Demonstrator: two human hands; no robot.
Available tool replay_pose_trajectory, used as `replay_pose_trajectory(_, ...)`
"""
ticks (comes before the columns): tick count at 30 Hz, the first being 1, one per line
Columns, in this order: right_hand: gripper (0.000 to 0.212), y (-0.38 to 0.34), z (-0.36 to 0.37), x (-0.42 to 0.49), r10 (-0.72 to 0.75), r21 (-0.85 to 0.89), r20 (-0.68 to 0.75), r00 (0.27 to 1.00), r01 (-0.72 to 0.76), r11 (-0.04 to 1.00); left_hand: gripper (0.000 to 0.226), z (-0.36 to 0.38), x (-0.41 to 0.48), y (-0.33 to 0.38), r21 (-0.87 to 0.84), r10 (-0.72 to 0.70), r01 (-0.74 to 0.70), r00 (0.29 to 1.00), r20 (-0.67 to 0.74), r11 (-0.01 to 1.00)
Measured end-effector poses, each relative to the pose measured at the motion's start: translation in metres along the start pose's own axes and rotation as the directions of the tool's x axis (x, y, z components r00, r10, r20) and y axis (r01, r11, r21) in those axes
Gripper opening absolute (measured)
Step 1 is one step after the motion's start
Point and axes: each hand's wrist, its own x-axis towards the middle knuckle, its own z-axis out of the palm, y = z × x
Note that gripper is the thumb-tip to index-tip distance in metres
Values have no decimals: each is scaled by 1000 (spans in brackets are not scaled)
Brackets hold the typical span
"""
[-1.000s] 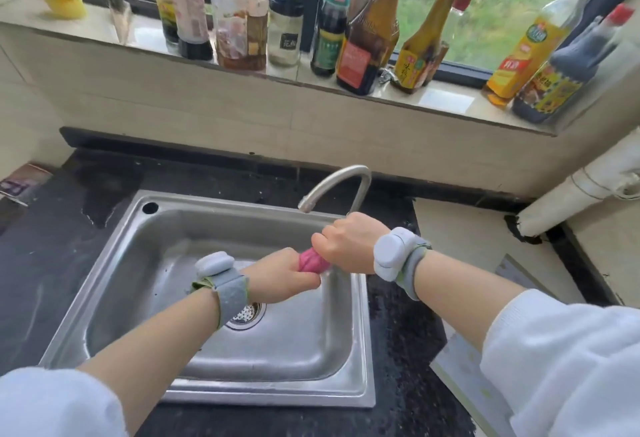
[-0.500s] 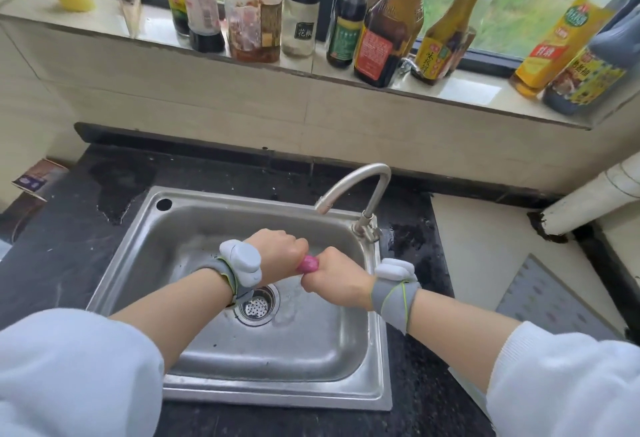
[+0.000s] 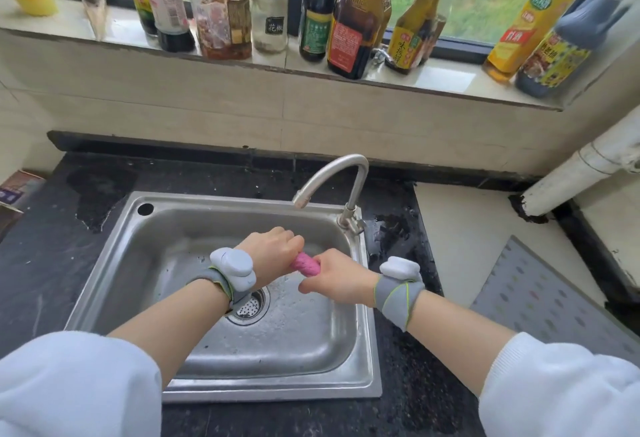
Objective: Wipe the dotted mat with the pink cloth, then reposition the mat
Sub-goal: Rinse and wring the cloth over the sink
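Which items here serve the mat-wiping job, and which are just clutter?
In use: pink cloth wrung by left hand and right hand over the sink; dotted mat.
Clutter: sill bottles, red-lidded jar, faucet.

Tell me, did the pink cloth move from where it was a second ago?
Yes. The pink cloth, twisted between the left hand and right hand, has come down from just under the faucet spout, lower over the sink.
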Motion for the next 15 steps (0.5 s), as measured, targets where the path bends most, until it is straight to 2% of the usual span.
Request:
replay_pose_trajectory(1,33,7,-5,0,-39,-112,-49,998,33,993,27,0,4,7,-80,-83,82,997,-5,993)
replay_pose_trajectory(3,22,22,-12,1,-74,-161,-117,990,55,985,29,3,7,19,-236,-250,268,963,101,934)
replay_pose_trajectory(5,22,34,-25,2,-68,-95,-167,984,53,994,36,2,16,31,-386,-333,358,933,132,850)
replay_pose_trajectory(8,38,54,-65,-6,-23,51,-246,969,36,998,36,-4,50,54,-628,-379,364,918,117,688)
replay_pose_trajectory(10,54,66,-100,-12,22,227,-269,963,42,973,36,-11,78,69,-705,-402,353,910,104,615)
replay_pose_trajectory(12,66,77,-134,-19,38,515,-275,961,114,850,40,-17,109,84,-725,-410,327,909,67,606)
replay_pose_trajectory(14,60,84,-167,-22,26,756,-285,958,208,621,48,-26,136,95,-739,-403,291,915,30,607)
replay_pose_trajectory(15,54,87,-186,-24,29,802,-314,949,249,543,52,-33,153,100,-754,-395,279,918,27,595)
